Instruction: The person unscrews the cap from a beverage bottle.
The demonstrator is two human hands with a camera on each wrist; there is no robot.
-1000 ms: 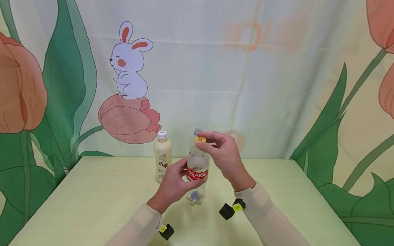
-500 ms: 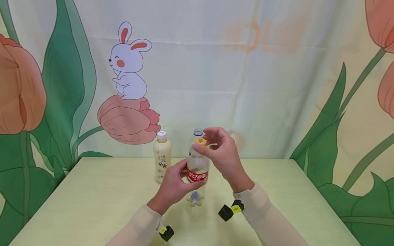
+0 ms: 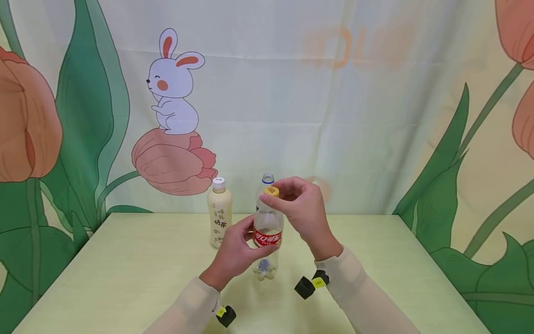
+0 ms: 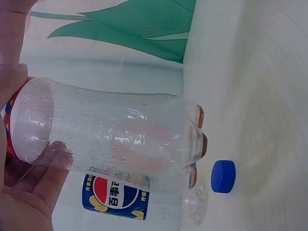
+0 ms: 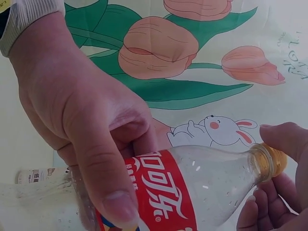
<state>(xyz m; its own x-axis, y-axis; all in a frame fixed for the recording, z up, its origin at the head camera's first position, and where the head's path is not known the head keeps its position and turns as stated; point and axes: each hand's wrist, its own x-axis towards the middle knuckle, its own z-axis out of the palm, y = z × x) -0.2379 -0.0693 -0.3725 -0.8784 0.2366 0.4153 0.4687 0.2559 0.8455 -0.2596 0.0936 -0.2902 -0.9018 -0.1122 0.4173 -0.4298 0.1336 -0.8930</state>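
My left hand [image 3: 233, 248] grips a clear, upright Coca-Cola bottle [image 3: 267, 239] round its red label. At the top, thumb and fingers of my right hand [image 3: 306, 211] pinch the yellow bottle cap [image 3: 272, 191], which sits on the neck. Droplets cling inside the bottle, best seen in the left wrist view. Behind it stands an uncapped Pepsi bottle [image 4: 115, 197] with a blue ring at its neck, largely hidden in the head view. A blue bottle cap [image 4: 223, 176] lies on the table, showing blurred through the Coca-Cola bottle's base from the head.
To the left of the hands stands a cream milk tea bottle [image 3: 219, 208] with a white cap. The pale table [image 3: 125, 260] reaches back to a printed curtain [image 3: 267, 106] with tulips and a rabbit.
Half a second ago the right hand's fingers were spread off the cap; they have closed back onto it, with the hand slightly turned. The left hand and bottle have stayed in place.
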